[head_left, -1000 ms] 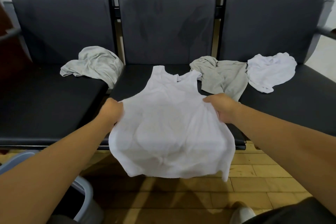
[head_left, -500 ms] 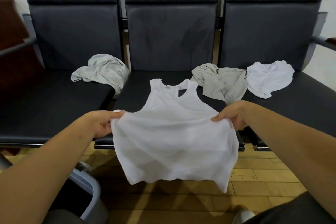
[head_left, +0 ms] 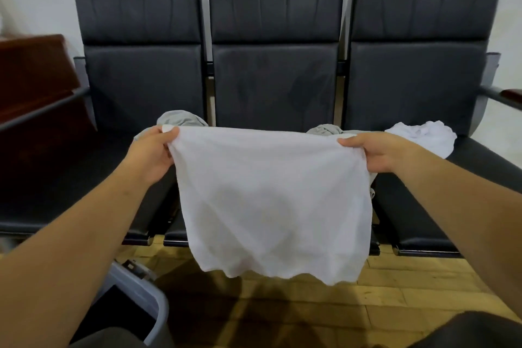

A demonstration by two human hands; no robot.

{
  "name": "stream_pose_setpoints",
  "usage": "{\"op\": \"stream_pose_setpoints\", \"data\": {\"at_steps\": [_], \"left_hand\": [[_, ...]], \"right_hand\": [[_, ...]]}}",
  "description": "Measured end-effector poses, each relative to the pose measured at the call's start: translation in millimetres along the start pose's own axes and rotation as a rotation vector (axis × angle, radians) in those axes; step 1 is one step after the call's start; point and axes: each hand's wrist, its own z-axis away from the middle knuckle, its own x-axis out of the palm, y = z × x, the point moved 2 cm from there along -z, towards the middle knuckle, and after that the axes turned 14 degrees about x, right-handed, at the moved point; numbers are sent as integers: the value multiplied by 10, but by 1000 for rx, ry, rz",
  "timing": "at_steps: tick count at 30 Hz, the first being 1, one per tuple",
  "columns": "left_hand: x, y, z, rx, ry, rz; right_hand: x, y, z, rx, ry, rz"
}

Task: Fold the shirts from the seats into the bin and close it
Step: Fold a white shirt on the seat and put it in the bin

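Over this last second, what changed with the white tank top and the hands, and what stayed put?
Both hands, left hand and right hand, lifted the white tank top off the middle seat; it now hangs clear, straps hidden behind. The grip never let go. The grey shirts and white shirt stayed on the seats.

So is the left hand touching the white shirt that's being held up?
Touching. The head view shows the left hand pinching the upper left corner of the white shirt, cloth folded between thumb and fingers.
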Motion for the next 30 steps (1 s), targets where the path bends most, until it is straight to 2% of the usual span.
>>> {"op": "stream_pose_setpoints", "data": {"at_steps": [3, 5, 8, 11, 13, 15, 17, 22, 25, 27, 30], "left_hand": [[37, 288, -94, 58, 11, -79], [43, 444, -183, 79, 14, -133], [46, 655, -294, 114, 5, -185], [36, 827, -351, 147, -19, -269], [39, 904, -361, 168, -51, -347], [62, 959, -334, 182, -64, -410], [97, 1008, -280, 195, -55, -452], [75, 952, -275, 152, 51, -428], [37, 916, -276, 122, 65, -377], [31, 886, -292, 107, 37, -346], [69, 830, -306, 126, 0, -334]], "right_hand": [[1, -245, 122, -83, 61, 47], [34, -372, 229, -114, 37, 30], [77, -526, 409, -180, -72, -111], [62, -610, 501, -224, -84, -237], [63, -630, 538, -286, 22, -138], [50, -636, 586, -401, 231, 75], [43, -638, 635, -465, 277, 108], [27, -641, 618, -387, -22, -223], [-16, -627, 566, -340, -127, -161], [-38, -608, 554, -341, -38, 8], [-49, -580, 556, -392, 332, 385]]}}
